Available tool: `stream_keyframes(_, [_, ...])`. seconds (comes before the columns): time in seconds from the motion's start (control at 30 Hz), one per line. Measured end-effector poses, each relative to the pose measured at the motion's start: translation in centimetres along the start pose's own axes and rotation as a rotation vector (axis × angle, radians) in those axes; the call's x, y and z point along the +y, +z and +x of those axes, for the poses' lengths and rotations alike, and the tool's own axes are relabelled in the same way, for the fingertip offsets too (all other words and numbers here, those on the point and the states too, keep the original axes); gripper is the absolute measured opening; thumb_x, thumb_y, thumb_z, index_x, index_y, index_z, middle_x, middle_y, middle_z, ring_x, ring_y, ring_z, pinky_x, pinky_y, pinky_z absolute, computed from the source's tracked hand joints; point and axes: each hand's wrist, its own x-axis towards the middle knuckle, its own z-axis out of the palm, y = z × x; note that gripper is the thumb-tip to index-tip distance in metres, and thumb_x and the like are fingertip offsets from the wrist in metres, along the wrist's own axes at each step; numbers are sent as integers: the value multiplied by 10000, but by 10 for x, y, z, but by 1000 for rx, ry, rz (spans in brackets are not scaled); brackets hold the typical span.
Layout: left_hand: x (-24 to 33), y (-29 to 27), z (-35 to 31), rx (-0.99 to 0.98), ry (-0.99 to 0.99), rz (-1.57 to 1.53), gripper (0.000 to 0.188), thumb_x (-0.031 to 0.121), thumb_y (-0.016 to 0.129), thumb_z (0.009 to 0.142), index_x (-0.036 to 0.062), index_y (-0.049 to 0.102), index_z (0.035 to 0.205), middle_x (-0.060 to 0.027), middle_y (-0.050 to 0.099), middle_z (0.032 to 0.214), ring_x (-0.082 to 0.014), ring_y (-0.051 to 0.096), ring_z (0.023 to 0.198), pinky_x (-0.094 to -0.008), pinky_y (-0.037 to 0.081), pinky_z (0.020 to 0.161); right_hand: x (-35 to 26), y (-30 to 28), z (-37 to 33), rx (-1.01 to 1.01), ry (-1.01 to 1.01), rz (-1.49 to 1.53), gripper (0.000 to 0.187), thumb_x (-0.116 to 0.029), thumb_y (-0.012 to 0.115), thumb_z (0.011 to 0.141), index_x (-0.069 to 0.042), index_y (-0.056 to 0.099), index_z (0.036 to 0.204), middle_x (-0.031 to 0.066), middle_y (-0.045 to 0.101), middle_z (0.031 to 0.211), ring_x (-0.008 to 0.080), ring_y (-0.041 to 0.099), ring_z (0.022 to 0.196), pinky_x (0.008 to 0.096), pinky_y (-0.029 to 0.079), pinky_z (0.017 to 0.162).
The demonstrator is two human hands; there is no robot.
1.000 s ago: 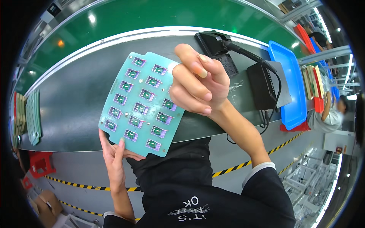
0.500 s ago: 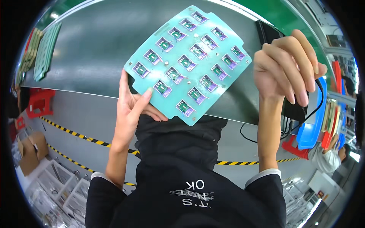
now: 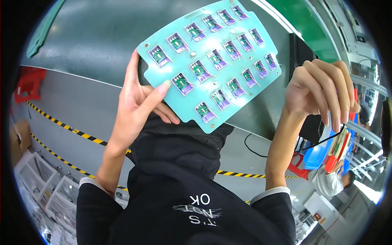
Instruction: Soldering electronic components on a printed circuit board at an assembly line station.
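Note:
My left hand (image 3: 136, 98) grips a light green plate (image 3: 188, 104) by its near left corner, thumb on top and fingers beneath. The plate is tilted above the bench, over my lap. Rows of rectangular openings in it hold small green circuit boards (image 3: 182, 84) with thin wires sticking out to one side. Right of the plate and apart from it, my right hand (image 3: 320, 90) is raised with its fingers curled together. A black cable (image 3: 326, 140) runs up to its fingertips; whatever else is inside the grip is hidden.
The dark green bench (image 3: 94, 45) stretches behind the plate. Similar green plates (image 3: 43, 32) lie at far left. A black box (image 3: 300, 51) stands behind my right hand, a blue bin (image 3: 315, 157) below it. A red stool (image 3: 29, 83) is left; a person (image 3: 326, 181) sits at right.
The view has shifted and turned a little. The plate is tilted more, in my left hand still. My right hand has turned so its fingers point further down, the cable moving along.

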Motion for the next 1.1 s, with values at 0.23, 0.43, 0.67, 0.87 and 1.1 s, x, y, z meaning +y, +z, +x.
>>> stream_keyframes(0.23, [0, 1, -3, 19, 10, -45, 863, 100, 561, 982, -23, -95, 1529, -206, 685, 802, -275, 710, 606, -309, 569, 509, 10, 2, 0, 70, -64, 15, 181, -127, 718, 886, -16, 576, 882, 81, 696, 756, 169, 695, 574, 202, 576, 503])
stream_keyframes(0.43, [1, 1, -2, 26, -1, -65, 850, 100, 562, 979, -21, -71, 1534, -207, 686, 835, -272, 710, 603, -301, 562, 501, 13, 1, -1, 49, -31, -115, 224, -164, 768, 860, -46, 586, 913, 36, 706, 779, 150, 696, 615, 205, 566, 536])
stream_keyframes(0.67, [-1, -1, -4, 63, 51, 41, 790, 173, 479, 1009, -57, -75, 1523, -210, 678, 683, -289, 693, 537, -292, 550, 453, 16, -7, 3, -74, 54, -220, 205, -239, 713, 918, -95, 576, 969, -25, 711, 789, 125, 695, 661, 206, 518, 583])
stream_keyframes(0.87, [-4, -3, -2, 74, 77, 31, 762, 175, 453, 1019, -55, -69, 1525, -222, 684, 703, -293, 692, 530, -289, 547, 446, 15, -6, 3, -63, 32, -192, 153, -216, 657, 953, -92, 568, 962, -15, 704, 766, 113, 691, 627, 187, 510, 547])
stream_keyframes(1.1, [-4, -10, -4, 10, 79, -20, 803, 137, 536, 1005, -50, -46, 1525, -200, 697, 847, -284, 703, 571, -295, 560, 474, 16, -11, 4, -71, 68, -195, 116, -119, 603, 944, -72, 519, 1009, 1, 693, 730, 117, 683, 576, 173, 515, 522])
